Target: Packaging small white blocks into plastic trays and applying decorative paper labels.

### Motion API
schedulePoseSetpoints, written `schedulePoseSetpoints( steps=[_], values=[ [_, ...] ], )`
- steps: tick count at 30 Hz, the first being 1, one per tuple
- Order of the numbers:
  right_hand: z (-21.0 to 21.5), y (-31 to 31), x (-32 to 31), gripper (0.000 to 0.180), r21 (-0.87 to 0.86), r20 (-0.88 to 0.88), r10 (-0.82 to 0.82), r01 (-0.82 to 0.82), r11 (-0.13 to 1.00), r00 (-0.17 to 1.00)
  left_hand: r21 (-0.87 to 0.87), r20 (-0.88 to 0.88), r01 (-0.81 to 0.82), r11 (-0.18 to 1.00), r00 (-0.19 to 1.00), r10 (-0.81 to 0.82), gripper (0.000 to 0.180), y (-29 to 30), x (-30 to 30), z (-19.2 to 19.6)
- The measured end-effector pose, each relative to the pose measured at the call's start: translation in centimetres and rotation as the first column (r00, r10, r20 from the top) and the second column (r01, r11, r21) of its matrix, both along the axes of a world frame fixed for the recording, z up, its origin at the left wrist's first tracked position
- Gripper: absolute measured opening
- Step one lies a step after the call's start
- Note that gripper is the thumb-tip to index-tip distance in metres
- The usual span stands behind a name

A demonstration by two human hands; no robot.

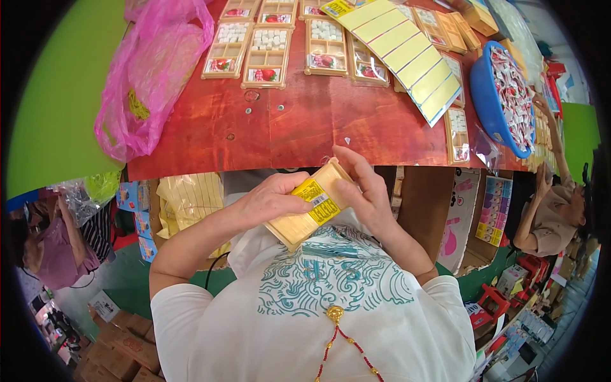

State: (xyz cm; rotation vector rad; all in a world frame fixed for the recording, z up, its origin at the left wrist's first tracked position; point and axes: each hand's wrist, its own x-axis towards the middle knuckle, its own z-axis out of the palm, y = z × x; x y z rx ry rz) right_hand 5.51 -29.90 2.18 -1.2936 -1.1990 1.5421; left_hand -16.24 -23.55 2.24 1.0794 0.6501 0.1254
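Observation:
Between my two hands, in front of my chest and just below the table edge, is a tan compartment tray (287, 230), held tilted with its plain underside up. A yellow printed label (323, 210) lies across that underside. My left hand (273, 198) is closed round the near-left part of the tray, its fingers over the label's edge. My right hand (366, 193) grips the far-right end, with the thumb on top beside the label. The tray's other face is hidden from me.
Several filled trays (266, 58) stand on the red table (210, 137). A sheet of yellow labels (401, 54) overlaps some. A blue basin (485, 95) of small packets is at right, a pink plastic bag (153, 70) at left. A co-worker's arm (555, 137) reaches in at far right.

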Motion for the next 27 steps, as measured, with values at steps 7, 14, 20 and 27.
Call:
schedulePoseSetpoints(
  steps=[7, 14, 20, 27],
  values=[
    [-1.1, -0.6, 1.4, 0.055, -0.054, -0.183, -0.062, 0.053, 0.997, 0.981, -0.226, 0.024, -0.004, 0.974, 1.0, 0.01, 0.031, 1.4, 1.8, -0.4],
    [-4.2, -4.2, 5.2, 0.044, -0.028, -0.27, -0.221, 0.222, 0.975, 0.937, 0.335, -0.157, 0.309, 0.89, 0.95, -0.271, 0.024, 2.1, 7.5, -0.8],
    [-4.3, -9.2, 10.9, 0.036, -0.135, -0.241, -0.479, 0.46, 0.878, 0.844, 0.491, -0.442, 0.518, 0.701, 0.841, -0.312, 0.029, -0.4, 14.9, -0.1],
    [-9.1, -17.7, 21.8, 0.03, 0.179, 0.576, -0.68, 0.742, 0.646, 0.453, 0.918, 0.057, 0.007, 0.397, 0.987, -0.15, 0.034, 0.8, 17.9, 0.3]
  ],
)
